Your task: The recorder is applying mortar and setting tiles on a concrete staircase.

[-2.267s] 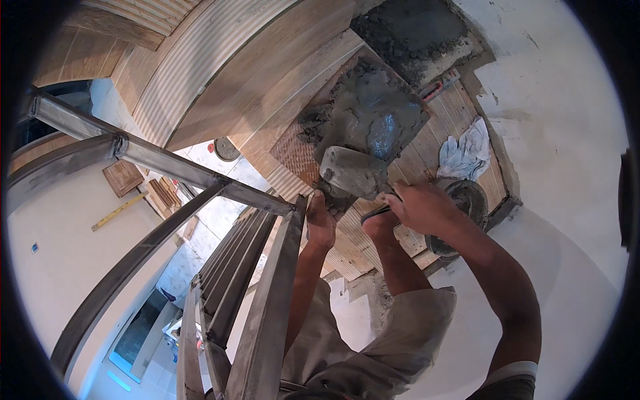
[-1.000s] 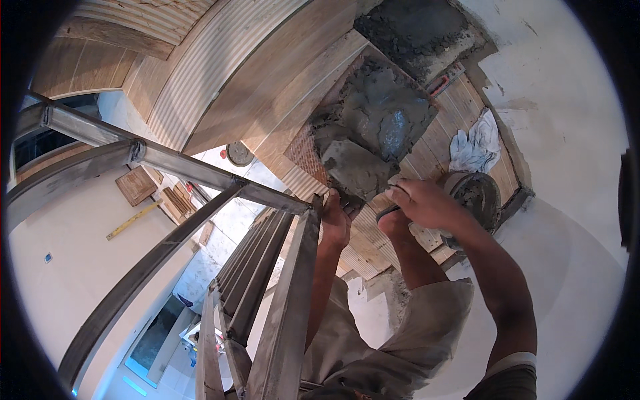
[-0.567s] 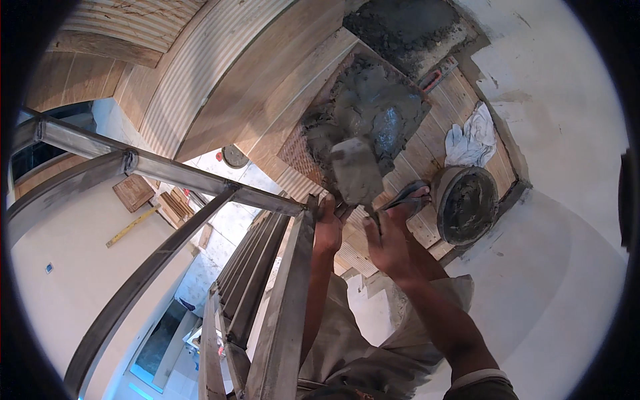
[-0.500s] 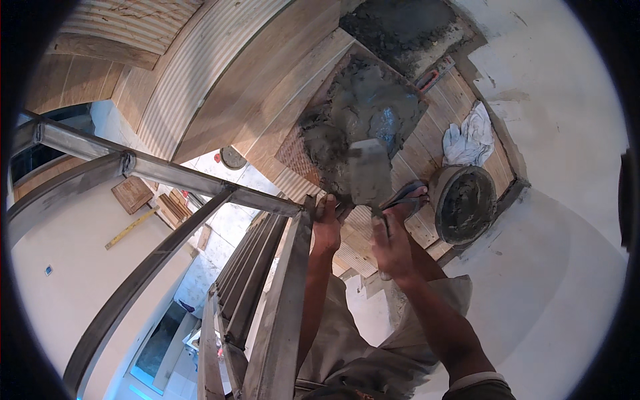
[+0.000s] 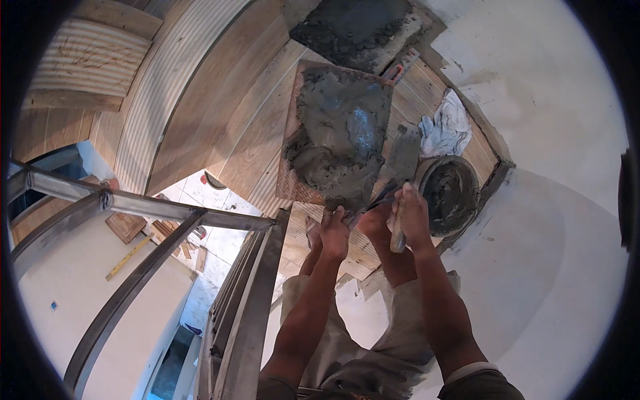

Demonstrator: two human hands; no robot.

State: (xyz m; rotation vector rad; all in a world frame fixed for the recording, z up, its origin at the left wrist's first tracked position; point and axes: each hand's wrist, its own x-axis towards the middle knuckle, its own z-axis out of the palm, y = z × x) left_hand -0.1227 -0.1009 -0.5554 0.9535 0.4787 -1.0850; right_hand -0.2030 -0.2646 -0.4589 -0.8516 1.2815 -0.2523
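A square reddish-brown tile (image 5: 291, 143) lies ahead of me, its upturned back thickly covered with wet grey mortar (image 5: 340, 120). My left hand (image 5: 335, 235) is at its near edge, with the fingers curled round that edge. My right hand (image 5: 413, 217) grips the handle of a trowel (image 5: 403, 152). Its mortar-smeared blade points away from me, just right of the tile and beside the bucket's rim. The bucket (image 5: 475, 193) stands right of my right hand, with grey mortar inside.
White gloves (image 5: 445, 127) lie beyond the bucket. A red-and-grey tool (image 5: 401, 65) rests near a far mortar bed (image 5: 353, 30). Metal railing (image 5: 247, 293) rises at my left, with wood-look steps (image 5: 220, 100) beyond. A white wall (image 5: 533, 233) bounds the right side.
The trowel has moved from over the tile's near part to the right, beside the bucket. My left hand stays by the tile's near edge. The view has shifted.
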